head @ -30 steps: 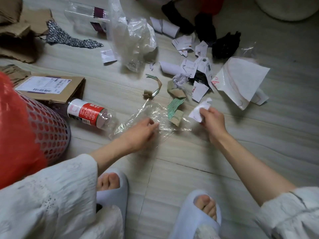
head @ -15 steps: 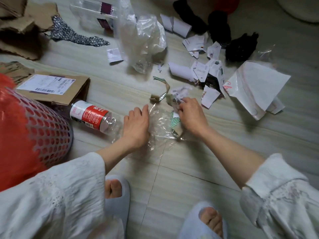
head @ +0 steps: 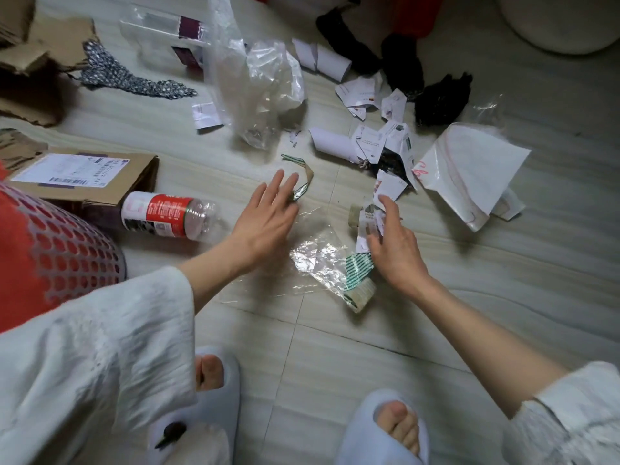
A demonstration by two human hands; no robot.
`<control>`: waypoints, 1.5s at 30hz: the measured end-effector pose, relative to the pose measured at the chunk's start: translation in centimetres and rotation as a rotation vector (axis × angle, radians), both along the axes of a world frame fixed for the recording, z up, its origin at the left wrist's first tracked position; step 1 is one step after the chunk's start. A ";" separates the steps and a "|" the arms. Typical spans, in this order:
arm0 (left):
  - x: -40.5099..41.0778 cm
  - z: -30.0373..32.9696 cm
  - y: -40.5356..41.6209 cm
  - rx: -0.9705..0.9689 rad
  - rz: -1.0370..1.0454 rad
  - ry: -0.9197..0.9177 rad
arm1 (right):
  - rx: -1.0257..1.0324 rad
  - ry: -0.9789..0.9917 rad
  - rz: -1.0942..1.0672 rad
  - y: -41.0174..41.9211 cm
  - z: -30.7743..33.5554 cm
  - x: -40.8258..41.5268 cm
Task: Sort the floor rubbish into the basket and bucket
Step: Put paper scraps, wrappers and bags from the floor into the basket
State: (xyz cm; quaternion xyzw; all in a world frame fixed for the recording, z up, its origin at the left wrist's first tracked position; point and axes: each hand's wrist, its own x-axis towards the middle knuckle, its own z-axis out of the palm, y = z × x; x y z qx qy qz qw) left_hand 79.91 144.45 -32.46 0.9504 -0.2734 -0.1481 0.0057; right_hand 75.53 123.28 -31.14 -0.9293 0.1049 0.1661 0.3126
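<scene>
The pale tiled floor (head: 436,313) fills the view, strewn with rubbish. At the left edge stands a red perforated basket (head: 73,250) lined with a red bag; no bucket can be made out for certain. Beside the basket lies a flattened cardboard box (head: 110,182) bearing a white shipping label, and torn brown cardboard (head: 30,72) sits in the far left corner. A big crumpled clear plastic bag (head: 261,85) rises near the top centre, with a clear plastic box (head: 167,35) just behind it. To the right lies a folded white paper sheet (head: 469,166) with red lines, and a scatter of torn paper scraps (head: 372,142) spreads between it and the bag. Black fabric pieces (head: 439,99) lie beyond the scraps.

An empty plastic bottle (head: 167,214) with a red label lies on its side, just beside the box and basket. A crinkled clear plastic film (head: 315,260) lies flat between the two hands. A green-striped paper strip (head: 359,273) rests at its right edge, under the right wrist.

The left hand (head: 265,216) is spread flat with straight fingers, holding nothing, its fingertips over a curled green-striped strip (head: 302,182). The right hand (head: 392,243) has its fingers bent around several small paper scraps (head: 367,223), gathering them against the floor.
</scene>
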 end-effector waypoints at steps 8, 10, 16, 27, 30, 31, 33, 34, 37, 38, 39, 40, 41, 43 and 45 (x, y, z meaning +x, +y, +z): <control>-0.6 -0.1 -0.9 -0.177 0.111 0.146 | -0.106 0.044 0.014 -1.3 -0.3 0.1; -1.1 0.5 -1.0 -0.193 0.126 0.106 | -0.120 0.036 0.035 -1.4 0.4 0.2; -2.1 4.2 -0.3 -0.289 0.243 0.025 | -0.068 -0.063 0.036 -1.0 5.7 -0.1; -4.4 23.5 7.1 -0.658 0.450 -0.237 | 0.122 -0.292 -0.079 8.4 25.7 -0.7; -6.0 28.0 12.1 -0.738 0.540 -0.337 | 0.221 -0.307 -0.069 13.2 29.8 -0.9; -6.6 28.9 13.8 -0.753 0.578 -0.362 | 0.246 -0.299 -0.055 14.9 30.7 -0.8; -7.9 30.0 17.1 -0.767 0.663 -0.400 | 0.268 -0.290 0.010 18.5 32.1 -0.9; -8.5 30.3 18.7 -0.771 0.714 -0.418 | 0.276 -0.288 0.045 20.3 32.4 -0.9; -10.4 30.6 23.5 -0.745 0.940 -0.438 | 0.328 -0.206 0.132 26.0 32.1 -1.3; -11.0 30.4 24.7 -0.732 1.027 -0.418 | 0.331 -0.176 0.164 27.5 31.5 -1.4; -11.8 30.1 26.1 -0.725 1.110 -0.391 | 0.329 -0.146 0.201 29.1 30.8 -1.7; -12.4 29.5 27.4 -0.723 1.183 -0.364 | 0.332 -0.110 0.233 30.6 29.7 -1.8; -13.0 28.8 28.4 -0.721 1.237 -0.336 | 0.344 -0.067 0.255 31.7 28.9 -2.0; -13.9 27.3 30.2 -0.722 1.308 -0.280 | 0.378 0.025 0.320 33.6 27.4 -2.6; -14.2 26.1 31.1 -0.739 1.327 -0.239 | 0.317 0.052 0.408 34.2 26.6 -3.4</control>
